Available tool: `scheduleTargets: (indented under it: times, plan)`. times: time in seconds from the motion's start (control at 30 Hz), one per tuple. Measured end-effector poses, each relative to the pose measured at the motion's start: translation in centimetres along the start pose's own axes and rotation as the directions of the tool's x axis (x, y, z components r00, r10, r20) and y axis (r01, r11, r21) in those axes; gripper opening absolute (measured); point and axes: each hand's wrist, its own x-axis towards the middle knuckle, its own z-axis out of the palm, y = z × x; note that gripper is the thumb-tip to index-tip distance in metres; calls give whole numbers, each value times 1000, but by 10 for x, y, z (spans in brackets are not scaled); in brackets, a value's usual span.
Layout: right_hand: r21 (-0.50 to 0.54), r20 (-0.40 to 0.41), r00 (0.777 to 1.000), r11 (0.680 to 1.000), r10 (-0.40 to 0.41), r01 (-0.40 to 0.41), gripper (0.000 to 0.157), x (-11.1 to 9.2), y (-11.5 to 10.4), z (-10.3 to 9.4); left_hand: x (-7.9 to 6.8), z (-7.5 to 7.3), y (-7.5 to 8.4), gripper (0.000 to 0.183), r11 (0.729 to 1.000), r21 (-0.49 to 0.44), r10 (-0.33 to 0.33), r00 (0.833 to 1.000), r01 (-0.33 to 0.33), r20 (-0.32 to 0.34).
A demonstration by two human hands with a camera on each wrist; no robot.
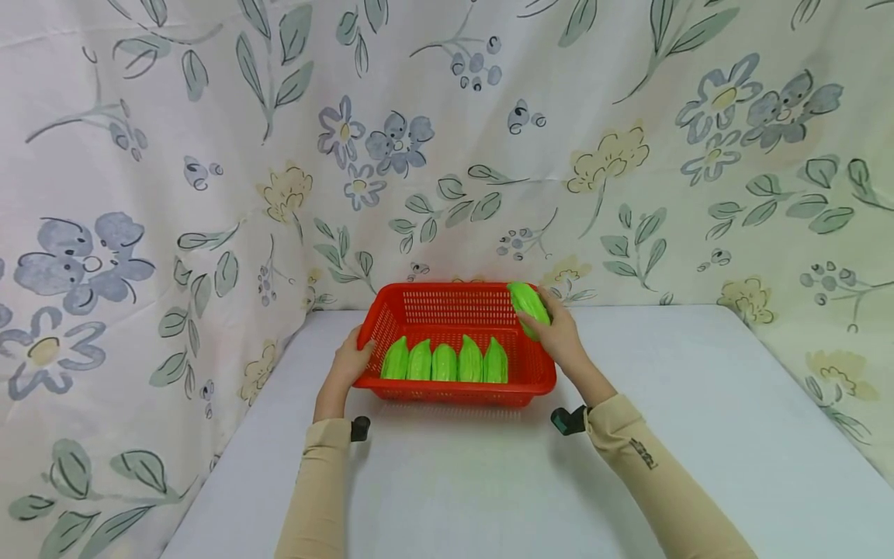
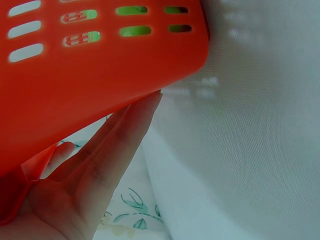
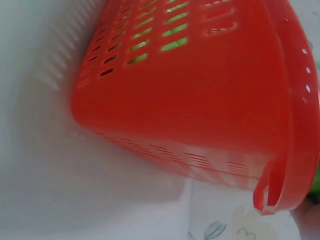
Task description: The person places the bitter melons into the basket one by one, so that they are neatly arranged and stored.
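A red plastic basket [image 1: 454, 390] with slotted walls is in front of me on the white table. Inside, several bright green ridged fruits [image 1: 444, 362] stand in a row along the near wall. My left hand [image 1: 351, 359] grips the basket's left end, its thumb over the rim; in the left wrist view its long fingers lie along the outer wall. At the right end, my right hand [image 1: 559, 334] holds another green ridged fruit [image 1: 528, 307] above the far corner of the basket. In the right wrist view the basket wall [image 3: 190, 100] hides most of that hand.
The white table [image 1: 447, 481] extends in front of the basket and to both sides. A floral curtain [image 1: 447, 140] hangs close behind the basket and along both sides. Dark straps with small devices [image 1: 569, 421] sit at the wrists.
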Motion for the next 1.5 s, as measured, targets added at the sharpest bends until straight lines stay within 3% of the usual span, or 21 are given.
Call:
scheduleTargets:
  times: [0.33,0.67,0.83,1.07,1.17,1.5]
  plan:
    - [-78,52,999,997,13,-9,73,-5,-8,9,1,0,0,57,1000,1,0,1000,0,3]
    - [-271,139,989,963,54,-14,71,1,-20,17,3,-1,-2,57,1000,14,8,1000,-8,-8]
    - [-372,188,977,928,97,-21,65,5,-30,18,3,-2,-2,57,1000,8,-2,1000,2,-2]
    - [-517,244,958,856,149,-1,27,13,-39,20,3,-1,-2,57,1000,11,5,1000,-5,-8]
    - [-543,252,951,840,181,-16,20,14,-41,20,3,0,-3,57,1000,10,8,1000,-8,-6]
    - [-613,272,938,790,213,-1,37,13,-38,26,3,1,-3,57,1000,18,12,1000,-12,-5]
